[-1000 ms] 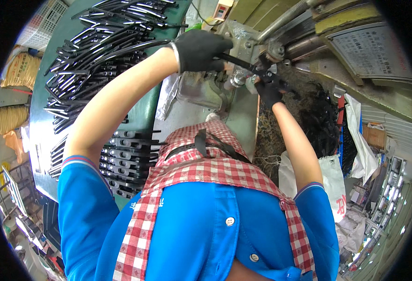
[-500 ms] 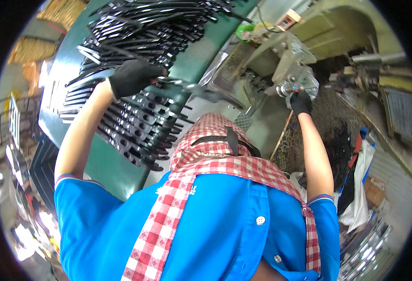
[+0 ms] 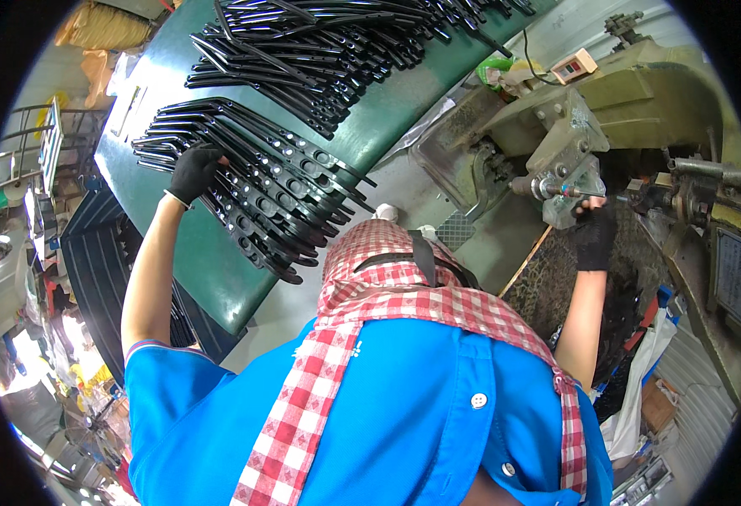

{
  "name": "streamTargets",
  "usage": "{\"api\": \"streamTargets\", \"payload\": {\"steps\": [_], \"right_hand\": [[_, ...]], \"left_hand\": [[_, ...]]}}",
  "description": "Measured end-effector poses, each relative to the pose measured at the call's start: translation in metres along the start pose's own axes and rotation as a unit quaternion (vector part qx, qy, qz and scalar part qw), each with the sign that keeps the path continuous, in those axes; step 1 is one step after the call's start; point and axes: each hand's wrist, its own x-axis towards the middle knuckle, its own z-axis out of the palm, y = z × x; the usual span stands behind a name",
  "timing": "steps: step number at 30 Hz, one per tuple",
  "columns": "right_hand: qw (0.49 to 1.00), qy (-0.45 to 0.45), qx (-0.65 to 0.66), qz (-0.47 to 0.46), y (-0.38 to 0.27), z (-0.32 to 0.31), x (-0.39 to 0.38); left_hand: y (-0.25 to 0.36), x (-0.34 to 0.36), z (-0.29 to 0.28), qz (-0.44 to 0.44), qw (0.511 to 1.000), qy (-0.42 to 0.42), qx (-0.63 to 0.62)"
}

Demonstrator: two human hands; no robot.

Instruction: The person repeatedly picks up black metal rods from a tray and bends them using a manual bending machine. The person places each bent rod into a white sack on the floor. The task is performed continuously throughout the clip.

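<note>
My left hand [image 3: 192,175], in a black glove, is closed at the left part of a neat row of black bent metal bars [image 3: 278,198] with holed flat ends, gripping one of them. My right hand [image 3: 594,232], also gloved, with bare fingertips, is at the small metal fixture [image 3: 556,185] on the green-grey machine [image 3: 606,93]. Its fingers are bent against the fixture; what they hold there, if anything, is too small to make out. A loose pile of similar black bars [image 3: 303,59] lies behind the row on the green table [image 3: 210,278].
A pedal plate [image 3: 453,232] lies below the machine. A switch box [image 3: 573,67] with a cord sits on top. Dark panels [image 3: 96,278] stand left of the table, white sacks [image 3: 644,371] at the lower right, and a yellowish sack [image 3: 105,29] at the upper left.
My left hand has carried a black bar from the machine leftward to the row on the table. My right hand stays by the fixture. The view has turned.
</note>
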Motion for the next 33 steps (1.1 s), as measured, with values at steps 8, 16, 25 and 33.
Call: {"api": "streamTargets", "payload": {"steps": [8, 16, 25, 33], "right_hand": [[0.999, 0.024, -0.018, -0.035, -0.055, 0.103, -0.046], [0.966, 0.115, -0.166, -0.163, -0.030, 0.124, -0.054], [0.594, 0.430, -0.680, -0.001, -0.052, -0.172, -0.186], [0.445, 0.435, -0.775, 0.112, -0.049, -0.250, -0.258]], "left_hand": [[0.058, 0.098, 0.009, 0.028, 0.999, -0.027, 0.025], [0.038, 0.141, 0.038, 0.329, 0.932, -0.056, 0.139], [0.005, 0.144, 0.028, 0.279, 0.938, -0.013, 0.206], [0.120, 0.158, 0.000, 0.357, 0.917, 0.041, 0.173]]}}
